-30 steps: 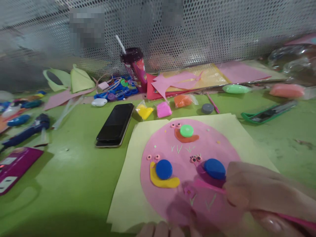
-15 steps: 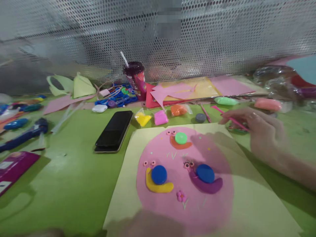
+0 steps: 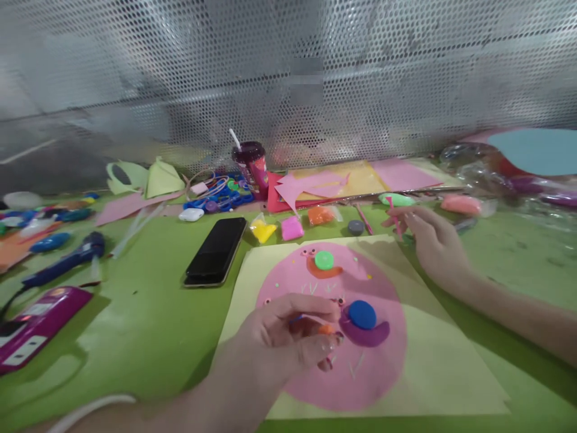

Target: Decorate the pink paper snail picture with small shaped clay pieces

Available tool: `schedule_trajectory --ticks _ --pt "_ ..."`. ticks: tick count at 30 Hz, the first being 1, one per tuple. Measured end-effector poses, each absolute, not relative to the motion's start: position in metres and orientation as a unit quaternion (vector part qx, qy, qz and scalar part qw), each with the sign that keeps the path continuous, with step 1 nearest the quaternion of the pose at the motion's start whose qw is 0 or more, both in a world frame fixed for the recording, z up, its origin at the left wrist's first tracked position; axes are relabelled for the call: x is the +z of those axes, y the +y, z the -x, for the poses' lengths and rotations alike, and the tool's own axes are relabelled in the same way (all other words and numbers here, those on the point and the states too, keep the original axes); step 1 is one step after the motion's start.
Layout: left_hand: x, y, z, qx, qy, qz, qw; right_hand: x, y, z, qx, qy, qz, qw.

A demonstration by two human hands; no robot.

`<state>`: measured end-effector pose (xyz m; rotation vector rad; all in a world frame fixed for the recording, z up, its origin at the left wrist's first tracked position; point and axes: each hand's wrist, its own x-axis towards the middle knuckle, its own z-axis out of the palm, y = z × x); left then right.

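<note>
My left hand (image 3: 283, 337) hangs over the pink circle, its fingers curled round a small orange piece of clay (image 3: 327, 329). Held between the fingertips of my right hand (image 3: 428, 234) is a thin pink modelling tool (image 3: 393, 218), above the paper's far right corner. On the cream paper (image 3: 444, 367), the pink circle (image 3: 311, 391) carries a purple clay snail (image 3: 378, 335) with a blue cap (image 3: 362, 314) as shell. An orange snail (image 3: 324, 273) with a green cap (image 3: 324, 260) lies farther back. My left hand mostly covers the yellow snail and the flower.
A black phone (image 3: 216, 251) lies left of the paper. Clay packets in yellow (image 3: 262, 230), pink (image 3: 293, 228) and orange (image 3: 321, 216) line its far edge. Behind stands a lidded cup (image 3: 253, 171) with a straw. A glue gun (image 3: 67, 261) lies at left.
My left hand has come up from the bottom edge over the circle, with the orange clay. In my right hand the pink tool has turned from slanting to nearly upright. The view has shifted.
</note>
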<state>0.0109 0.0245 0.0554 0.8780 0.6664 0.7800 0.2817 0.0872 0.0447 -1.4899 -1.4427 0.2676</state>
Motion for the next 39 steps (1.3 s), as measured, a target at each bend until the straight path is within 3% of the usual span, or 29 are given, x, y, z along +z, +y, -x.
schedule_trajectory --ticks 13,18,25,39 --pt "0.065 0.074 -0.004 0.515 0.294 -0.355 0.722 0.044 0.088 -0.284 0.027 -0.605 0.618 0.501" --pt "0.059 0.072 -0.009 0.481 0.298 -0.366 0.738 0.050 0.076 -0.279 -0.062 -0.670 0.539 0.507" --pt "0.055 0.044 -0.017 0.400 0.294 -0.386 0.777 0.063 0.016 -0.218 -0.124 -0.850 0.305 0.410" --pt "0.052 0.037 -0.022 0.379 0.306 -0.406 0.773 0.065 0.009 -0.204 -0.119 -0.842 0.345 0.397"
